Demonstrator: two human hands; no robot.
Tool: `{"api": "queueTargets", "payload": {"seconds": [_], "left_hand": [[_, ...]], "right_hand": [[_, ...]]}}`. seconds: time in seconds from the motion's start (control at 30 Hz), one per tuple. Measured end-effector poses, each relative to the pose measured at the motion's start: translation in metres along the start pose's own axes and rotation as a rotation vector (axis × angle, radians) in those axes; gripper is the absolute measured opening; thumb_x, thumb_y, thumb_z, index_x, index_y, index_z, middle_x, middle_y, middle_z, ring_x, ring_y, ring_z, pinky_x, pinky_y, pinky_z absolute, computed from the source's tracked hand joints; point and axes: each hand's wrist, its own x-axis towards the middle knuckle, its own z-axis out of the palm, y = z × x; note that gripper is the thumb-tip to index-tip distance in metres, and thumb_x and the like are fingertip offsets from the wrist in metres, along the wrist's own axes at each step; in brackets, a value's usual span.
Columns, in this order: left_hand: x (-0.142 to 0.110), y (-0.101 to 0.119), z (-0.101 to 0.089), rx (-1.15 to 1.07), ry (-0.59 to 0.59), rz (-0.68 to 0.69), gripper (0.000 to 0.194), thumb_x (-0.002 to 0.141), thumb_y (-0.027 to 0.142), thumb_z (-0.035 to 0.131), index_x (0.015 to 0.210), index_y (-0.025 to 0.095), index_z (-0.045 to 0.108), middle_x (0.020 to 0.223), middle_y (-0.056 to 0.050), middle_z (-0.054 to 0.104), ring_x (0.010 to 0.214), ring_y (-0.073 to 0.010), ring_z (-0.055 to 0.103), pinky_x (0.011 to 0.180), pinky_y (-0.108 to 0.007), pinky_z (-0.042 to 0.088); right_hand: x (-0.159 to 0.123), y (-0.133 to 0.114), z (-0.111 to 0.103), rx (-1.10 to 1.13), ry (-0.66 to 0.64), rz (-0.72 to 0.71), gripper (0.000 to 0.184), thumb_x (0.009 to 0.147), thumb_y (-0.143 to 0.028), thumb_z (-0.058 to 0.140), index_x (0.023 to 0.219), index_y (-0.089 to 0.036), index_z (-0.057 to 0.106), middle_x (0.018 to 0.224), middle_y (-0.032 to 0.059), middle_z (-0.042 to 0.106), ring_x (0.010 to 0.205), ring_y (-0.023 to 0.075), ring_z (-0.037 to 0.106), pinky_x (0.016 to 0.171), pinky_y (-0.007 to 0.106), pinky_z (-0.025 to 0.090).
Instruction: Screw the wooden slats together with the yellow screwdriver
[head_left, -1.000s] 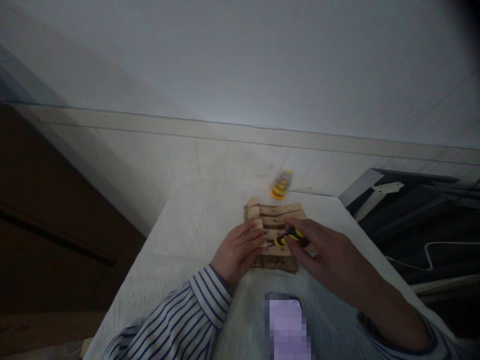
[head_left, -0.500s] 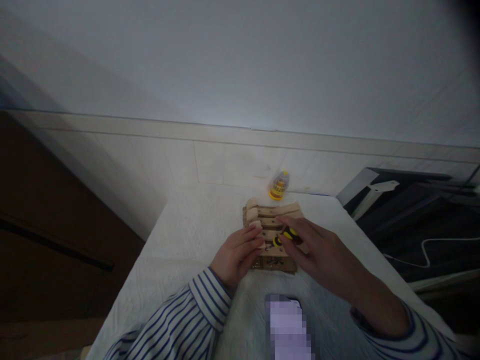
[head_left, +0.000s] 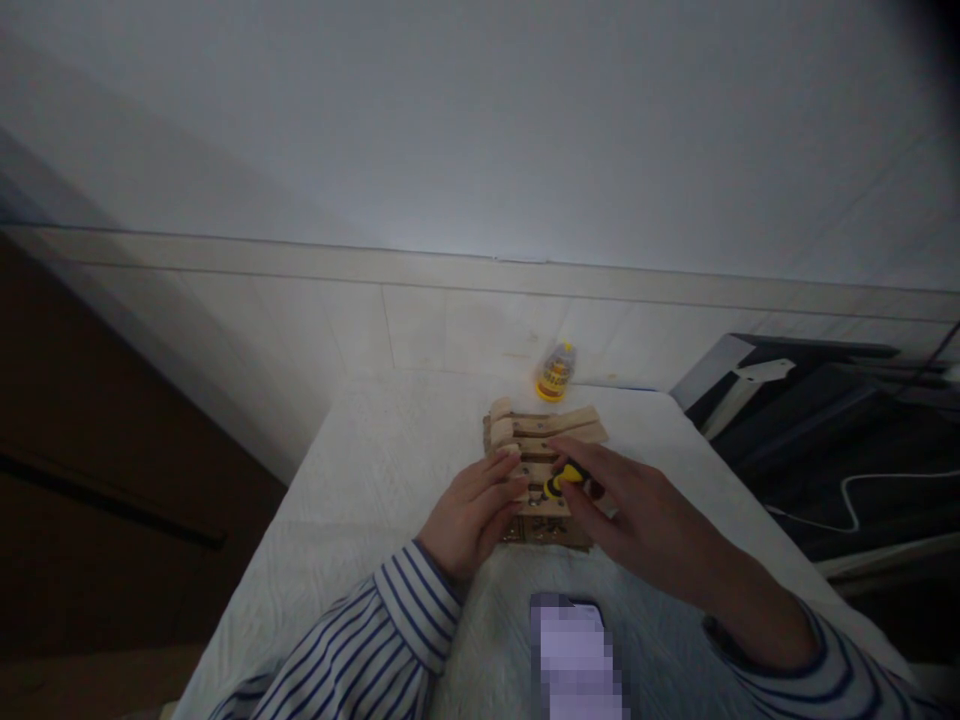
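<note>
Several pale wooden strips (head_left: 574,423) with dark holes lie side by side on a piece of brown cardboard (head_left: 551,531). My left hand (head_left: 472,510) has its fingers together on the left end of the nearer strips, holding a wooden block there. Pinched in my right hand (head_left: 637,505) is a short yellow and black screwdriver (head_left: 556,484), its tip pointing left and down at the nearest strip. Whether that tip sits in a screw is too small to tell. The right palm and fingers cover the right ends of the nearer strips.
A clear bottle with yellow cap and base (head_left: 555,374) stands behind the strips, near the wall. A phone (head_left: 577,655) with a blurred screen lies at the front of the white-covered table (head_left: 352,480). Dark flat items and a white cable (head_left: 850,505) are at the right.
My right hand has turned the screwdriver slightly, and more of its yellow handle shows. My left hand stays in place on the wooden strips.
</note>
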Motion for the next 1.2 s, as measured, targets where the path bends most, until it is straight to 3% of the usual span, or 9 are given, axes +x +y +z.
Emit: {"api": "queueTargets", "payload": {"seconds": [0.53, 1.2], "left_hand": [[-0.0017, -0.0012, 0.002, -0.054, 0.004, -0.04, 0.026, 0.088, 0.015, 0.047, 0.114, 0.015, 0.053, 0.129, -0.016, 0.05, 0.127, -0.0227, 0.039, 0.098, -0.044, 0.043], [-0.0016, -0.0026, 0.0022, -0.022, 0.021, -0.011, 0.028, 0.087, 0.014, 0.049, 0.115, 0.016, 0.054, 0.117, -0.01, 0.061, 0.126, -0.0216, 0.04, 0.097, -0.043, 0.044]], "right_hand": [[-0.0025, 0.0048, 0.0054, -0.037, 0.083, -0.029, 0.037, 0.087, -0.019, 0.044, 0.124, -0.021, 0.04, 0.111, 0.0098, 0.063, 0.095, 0.0198, 0.063, 0.076, 0.035, 0.054], [-0.0057, 0.0067, 0.0079, -0.084, 0.089, -0.015, 0.035, 0.088, -0.021, 0.043, 0.123, -0.021, 0.041, 0.112, 0.0088, 0.062, 0.094, 0.0195, 0.063, 0.075, 0.034, 0.055]]}}
